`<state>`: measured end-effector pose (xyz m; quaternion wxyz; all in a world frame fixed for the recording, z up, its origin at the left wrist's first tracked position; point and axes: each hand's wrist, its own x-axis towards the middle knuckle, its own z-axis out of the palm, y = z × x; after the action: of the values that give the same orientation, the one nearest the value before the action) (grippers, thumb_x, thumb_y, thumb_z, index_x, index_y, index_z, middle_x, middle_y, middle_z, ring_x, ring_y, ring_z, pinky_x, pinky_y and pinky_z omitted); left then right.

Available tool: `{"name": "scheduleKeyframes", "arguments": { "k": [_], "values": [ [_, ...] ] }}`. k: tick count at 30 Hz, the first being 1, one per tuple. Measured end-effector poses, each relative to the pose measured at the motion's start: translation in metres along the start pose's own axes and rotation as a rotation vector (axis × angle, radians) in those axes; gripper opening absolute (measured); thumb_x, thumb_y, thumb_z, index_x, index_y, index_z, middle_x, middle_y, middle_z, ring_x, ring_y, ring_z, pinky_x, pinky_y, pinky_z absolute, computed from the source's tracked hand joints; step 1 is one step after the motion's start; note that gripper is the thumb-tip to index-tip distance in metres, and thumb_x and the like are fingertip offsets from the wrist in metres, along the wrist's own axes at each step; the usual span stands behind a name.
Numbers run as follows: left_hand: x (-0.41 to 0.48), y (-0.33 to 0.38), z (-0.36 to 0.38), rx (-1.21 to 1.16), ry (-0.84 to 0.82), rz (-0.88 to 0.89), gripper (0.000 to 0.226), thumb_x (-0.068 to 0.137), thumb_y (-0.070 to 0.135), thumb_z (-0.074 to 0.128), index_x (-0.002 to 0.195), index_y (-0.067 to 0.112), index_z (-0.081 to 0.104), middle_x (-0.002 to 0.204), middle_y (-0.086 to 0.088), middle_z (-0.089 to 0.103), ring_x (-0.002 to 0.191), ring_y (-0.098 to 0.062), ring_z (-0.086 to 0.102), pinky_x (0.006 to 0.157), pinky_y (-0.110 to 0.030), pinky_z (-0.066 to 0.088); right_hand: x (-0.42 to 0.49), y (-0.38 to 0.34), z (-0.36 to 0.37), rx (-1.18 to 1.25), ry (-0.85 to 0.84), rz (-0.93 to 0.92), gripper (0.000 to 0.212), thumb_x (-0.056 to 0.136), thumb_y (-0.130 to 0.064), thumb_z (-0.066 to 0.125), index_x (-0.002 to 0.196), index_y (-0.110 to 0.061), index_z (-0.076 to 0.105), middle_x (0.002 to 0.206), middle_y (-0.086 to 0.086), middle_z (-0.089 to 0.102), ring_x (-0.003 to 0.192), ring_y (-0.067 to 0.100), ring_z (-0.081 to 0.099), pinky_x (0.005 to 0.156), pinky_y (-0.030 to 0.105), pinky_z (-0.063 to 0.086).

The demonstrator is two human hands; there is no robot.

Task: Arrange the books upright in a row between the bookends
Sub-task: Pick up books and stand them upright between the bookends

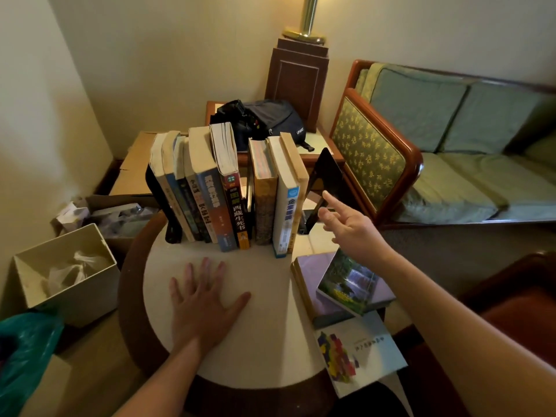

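Several books (210, 191) stand upright in a row on the round table (264, 341), leaning left against the left black bookend (164, 206). A gap splits the row from three more upright books (279, 194). The right black bookend (326, 182) stands tilted, apart from the last book. My right hand (349, 227) hovers just in front of that bookend, fingers spread, holding nothing. My left hand (204, 302) rests flat on the tabletop before the row. A purple book (313, 284), a landscape-cover book (349, 284) on top of it, and a pale blue book (361, 356) lie flat at the table's right.
A white bin (69, 272) and cardboard boxes (132, 164) stand to the left. A black backpack (264, 118) sits on a side table behind the books. A green sofa (451, 152) with a wooden arm is at the right. A green plastic bag (24, 356) lies at the lower left.
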<state>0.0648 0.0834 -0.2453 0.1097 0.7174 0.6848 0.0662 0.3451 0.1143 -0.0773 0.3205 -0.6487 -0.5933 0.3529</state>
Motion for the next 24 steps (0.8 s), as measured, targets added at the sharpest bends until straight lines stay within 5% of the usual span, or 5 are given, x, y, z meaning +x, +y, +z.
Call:
{"name": "scheduleKeyframes", "arguments": {
  "k": [6,12,18,21,24],
  "values": [
    [-0.007,-0.001,0.002,-0.010,-0.025,0.071,0.087,0.084,0.083,0.004,0.158,0.037,0.003,0.167,0.005,-0.009,0.152,-0.024,-0.017,0.123,-0.052,-0.007,-0.051,0.074,-0.020,-0.349,-0.020,0.135,0.057,0.099,-0.043,0.058,0.152,-0.032,0.041,0.142,0.005,0.057,0.120,0.017,0.057,0.084,0.024,0.051],
    [-0.027,0.003,0.010,0.040,-0.069,0.136,0.084,0.085,0.075,-0.005,0.158,0.035,-0.002,0.166,0.006,-0.011,0.152,-0.022,-0.016,0.124,-0.049,-0.007,-0.082,0.115,-0.015,-0.590,-0.169,0.198,0.092,0.086,-0.069,0.059,0.160,-0.028,0.022,0.169,-0.001,0.001,0.155,0.025,0.003,0.123,0.049,0.020],
    [-0.041,0.022,0.002,-0.043,-0.192,0.047,0.072,0.095,0.068,0.014,0.159,0.035,0.005,0.167,0.011,-0.006,0.153,-0.019,-0.014,0.122,-0.050,-0.010,-0.091,0.105,0.011,-0.580,-0.092,0.163,0.096,0.084,-0.065,0.065,0.159,-0.024,0.022,0.169,0.003,0.002,0.155,0.030,0.006,0.122,0.047,0.015],
    [-0.044,0.051,-0.010,-0.207,-0.243,0.011,0.057,0.104,0.052,0.029,0.157,0.033,0.023,0.166,0.009,0.013,0.154,-0.020,-0.001,0.122,-0.049,-0.005,-0.100,0.102,0.026,-0.596,-0.087,0.108,0.085,0.087,-0.060,0.066,0.155,-0.025,0.029,0.169,0.002,0.008,0.154,0.030,0.011,0.119,0.049,0.026],
    [-0.053,0.088,-0.023,-0.559,-0.251,-0.043,0.052,0.103,0.046,0.041,0.152,0.026,0.040,0.155,0.001,0.042,0.146,-0.020,0.034,0.117,-0.036,0.024,-0.112,0.099,0.040,-0.616,-0.057,0.035,0.073,0.091,-0.056,0.062,0.151,-0.024,0.035,0.168,0.001,0.015,0.153,0.028,0.018,0.115,0.049,0.034]
  ]
}}
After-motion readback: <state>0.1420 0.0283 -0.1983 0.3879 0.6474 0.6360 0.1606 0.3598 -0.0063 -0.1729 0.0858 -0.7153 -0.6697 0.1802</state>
